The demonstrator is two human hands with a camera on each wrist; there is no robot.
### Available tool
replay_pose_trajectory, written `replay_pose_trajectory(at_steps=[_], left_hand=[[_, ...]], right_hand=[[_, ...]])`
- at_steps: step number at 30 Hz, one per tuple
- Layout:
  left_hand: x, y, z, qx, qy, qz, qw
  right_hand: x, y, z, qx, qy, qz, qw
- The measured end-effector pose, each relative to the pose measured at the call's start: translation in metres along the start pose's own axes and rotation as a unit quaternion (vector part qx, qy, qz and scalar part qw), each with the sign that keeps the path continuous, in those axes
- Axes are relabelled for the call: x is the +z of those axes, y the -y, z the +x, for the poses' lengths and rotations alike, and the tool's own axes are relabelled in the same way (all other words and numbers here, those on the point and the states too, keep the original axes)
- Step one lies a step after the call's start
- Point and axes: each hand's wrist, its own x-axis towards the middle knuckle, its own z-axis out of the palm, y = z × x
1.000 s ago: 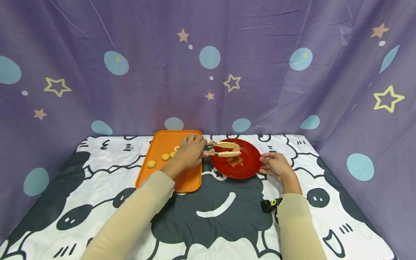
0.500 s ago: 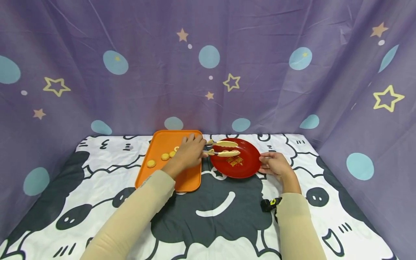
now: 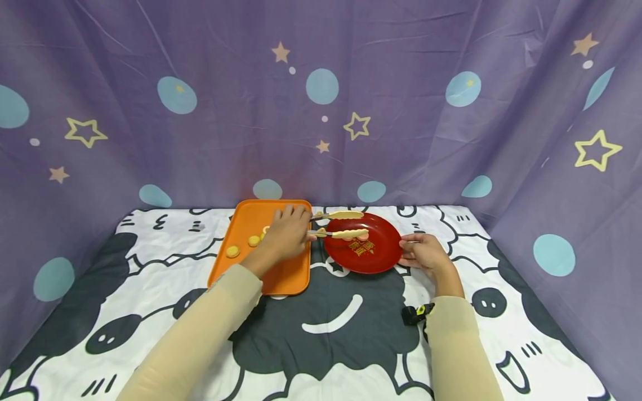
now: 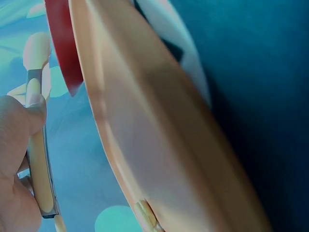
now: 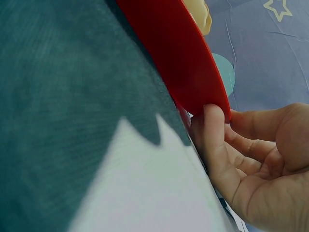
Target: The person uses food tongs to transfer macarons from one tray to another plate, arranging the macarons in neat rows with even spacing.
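Observation:
My left hand [image 3: 287, 234] holds a pair of tongs [image 3: 350, 234] with cream, wavy-edged tips and metal arms. The tips stand apart over a round red plate [image 3: 383, 253] with gold lettering. A small pinkish round piece [image 3: 363, 238] shows at the end of the nearer tip, over the plate. In the left wrist view my thumb lies along the handle of the tongs [image 4: 41, 179]. My right hand [image 3: 426, 256] pinches the plate's right rim; the right wrist view shows thumb and fingers on that red edge [image 5: 188, 63].
An orange rectangular tray [image 3: 293, 281] lies left of the plate, under my left forearm. On it are small yellow round biscuit-like pieces [image 3: 232, 252] and a pale ring [image 3: 266, 229], partly hidden by the hand. A cartoon-print cloth [image 3: 331, 351] covers the table; a purple curtain [image 3: 225, 128] hangs behind.
The tongs' tips have spread wider and shifted slightly left and back with my left hand. The pinkish piece, between the tips earlier, now shows beside the nearer tip. My right hand keeps its place.

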Motion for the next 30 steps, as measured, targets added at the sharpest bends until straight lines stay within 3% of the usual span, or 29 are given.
replay_pose_trajectory(at_steps=[20,30], left_hand=[[-0.018,0.056,-0.050,-0.042,-0.019,-0.028,0.9986],[-0.029,0.080,-0.080,-0.063,-0.008,-0.062,0.9960]], right_hand=[[-0.001,0.000,-0.001,0.003,-0.007,-0.003,1.000],[0.000,-0.001,0.000,0.002,-0.003,0.000,1.000]])
